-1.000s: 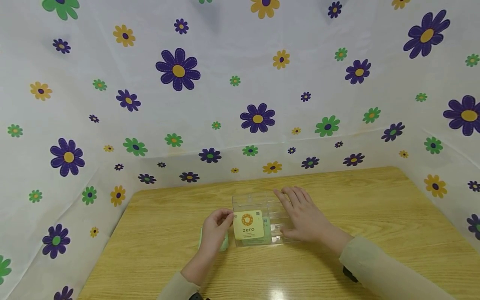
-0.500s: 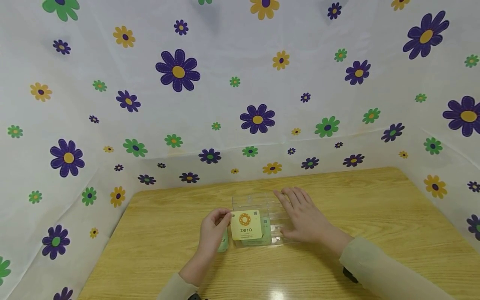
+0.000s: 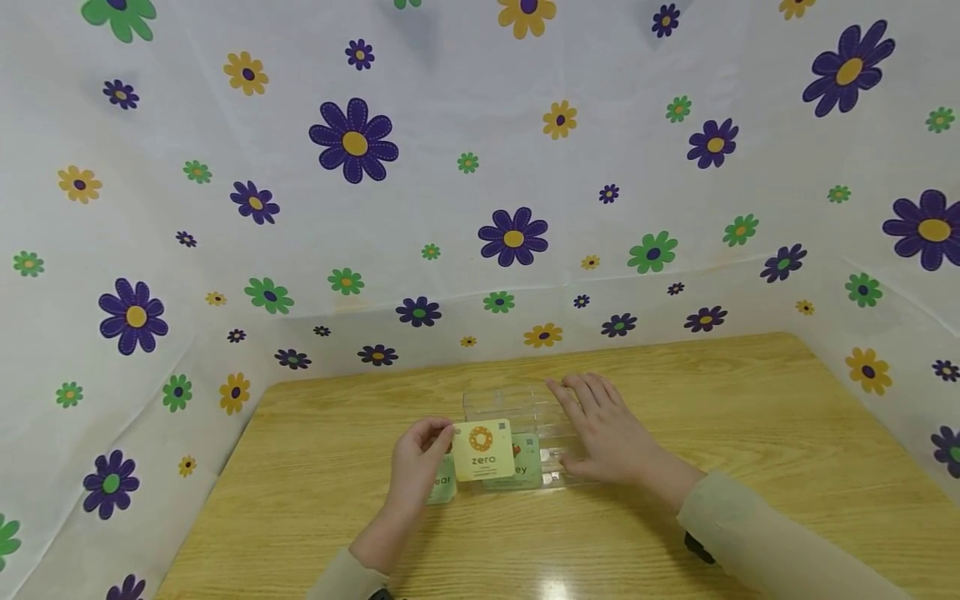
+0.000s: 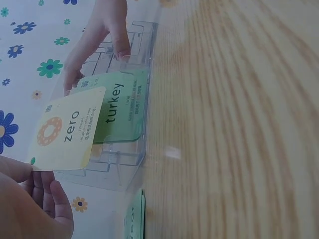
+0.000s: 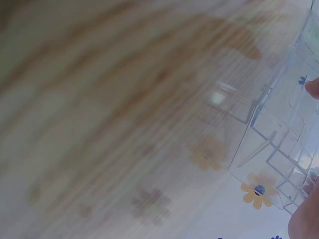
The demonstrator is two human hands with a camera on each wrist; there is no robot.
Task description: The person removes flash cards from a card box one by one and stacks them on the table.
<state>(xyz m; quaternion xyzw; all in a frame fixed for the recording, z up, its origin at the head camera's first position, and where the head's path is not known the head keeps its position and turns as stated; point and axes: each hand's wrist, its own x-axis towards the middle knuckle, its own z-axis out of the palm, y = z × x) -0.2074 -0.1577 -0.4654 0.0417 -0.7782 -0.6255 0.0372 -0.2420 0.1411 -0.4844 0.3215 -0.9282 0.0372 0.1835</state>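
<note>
While the left hand [image 3: 416, 457] pinches its upper left corner between thumb and fingers, the yellow "zero" card [image 3: 483, 452] is in front of a clear plastic holder [image 3: 498, 402], overlapping the green "turkey" card [image 4: 127, 104] there. The right hand [image 3: 603, 429] spreads over the holder's right part, fingers loosely extended and touching it. The holder stands in from the tabletop's [image 3: 315, 467] far edge; beside it, toward the left edge, lies another green card [image 3: 444, 483], partly hidden, with "ear" legible. A flower-patterned white cloth [image 3: 450, 100] rises behind the far edge.
</note>
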